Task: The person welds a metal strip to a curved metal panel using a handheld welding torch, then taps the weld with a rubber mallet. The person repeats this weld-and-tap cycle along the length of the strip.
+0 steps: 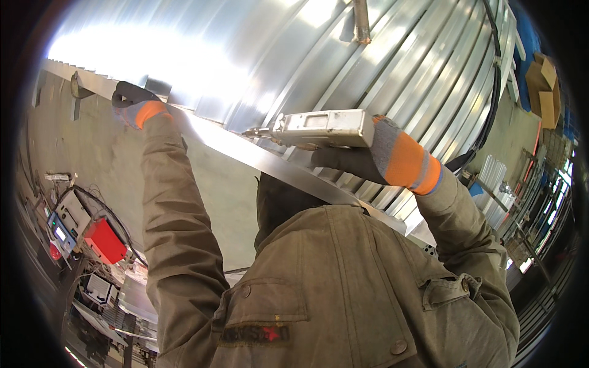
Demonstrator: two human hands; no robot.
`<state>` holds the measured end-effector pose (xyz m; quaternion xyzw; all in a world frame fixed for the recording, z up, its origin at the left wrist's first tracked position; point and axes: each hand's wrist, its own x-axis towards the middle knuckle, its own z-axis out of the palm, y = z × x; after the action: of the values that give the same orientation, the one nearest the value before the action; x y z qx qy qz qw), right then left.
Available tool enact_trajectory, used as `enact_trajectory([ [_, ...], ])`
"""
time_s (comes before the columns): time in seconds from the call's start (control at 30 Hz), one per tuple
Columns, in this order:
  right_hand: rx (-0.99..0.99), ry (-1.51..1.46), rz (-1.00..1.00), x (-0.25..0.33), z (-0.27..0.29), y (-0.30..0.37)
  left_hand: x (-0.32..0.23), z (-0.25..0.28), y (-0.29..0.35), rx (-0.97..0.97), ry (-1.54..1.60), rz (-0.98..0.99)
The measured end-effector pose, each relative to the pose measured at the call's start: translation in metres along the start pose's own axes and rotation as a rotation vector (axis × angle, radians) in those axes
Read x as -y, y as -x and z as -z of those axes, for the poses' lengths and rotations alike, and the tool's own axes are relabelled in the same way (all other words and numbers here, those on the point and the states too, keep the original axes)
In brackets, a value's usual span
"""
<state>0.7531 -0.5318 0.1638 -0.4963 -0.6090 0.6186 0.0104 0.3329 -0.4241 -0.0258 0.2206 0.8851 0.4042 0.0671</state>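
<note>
My left hand (136, 105), in a grey and orange work glove with dark fingers, is curled closed at the edge of a long flat metal bar (245, 151). The bar slants from the far left down toward the right, in front of my chest. In a matching glove, my right hand (386, 153) grips a boxy silver welding gun (325, 127) from behind and below. Its narrow nozzle points left, just above the bar. Beyond the bar lie ribbed, shiny metal panels (380, 73), with bright glare on their left part.
A thick black cable (492, 86) curves along the right side of the panels. A rusty metal piece (362, 24) lies on them at the top. To the left are a red box (105, 240) and a control unit with a screen (61, 233). A cardboard box (543, 89) stands at far right.
</note>
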Motion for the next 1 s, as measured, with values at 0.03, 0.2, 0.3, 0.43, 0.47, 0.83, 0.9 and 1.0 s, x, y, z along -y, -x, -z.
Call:
enact_trajectory([
  [0.03,0.010,-0.003,-0.011,-0.001,-0.001,-0.007,-0.002,0.001,0.003,0.001,0.005,-0.006],
  [0.2,0.064,-0.048,-0.047,-0.012,-0.007,-0.031,-0.008,0.005,0.006,0.002,-0.006,-0.045],
  [0.3,0.060,-0.066,-0.009,-0.020,-0.007,-0.035,-0.010,0.009,0.009,0.092,-0.047,-0.019],
  [0.43,0.076,-0.123,-0.033,-0.029,-0.008,-0.039,-0.013,0.010,0.024,0.040,-0.066,-0.021],
  [0.47,0.058,-0.125,0.000,-0.031,-0.010,-0.040,-0.015,0.010,0.028,0.029,-0.070,-0.021],
  [0.83,-0.002,-0.083,0.100,-0.042,-0.014,-0.046,-0.032,0.015,0.042,-0.021,-0.088,-0.026],
  [0.9,-0.010,-0.104,0.114,-0.044,-0.016,-0.047,-0.034,0.016,0.045,-0.031,-0.086,-0.028],
  [1.0,0.006,-0.133,0.094,-0.047,-0.017,-0.048,-0.037,0.016,0.049,-0.045,-0.087,-0.031],
])
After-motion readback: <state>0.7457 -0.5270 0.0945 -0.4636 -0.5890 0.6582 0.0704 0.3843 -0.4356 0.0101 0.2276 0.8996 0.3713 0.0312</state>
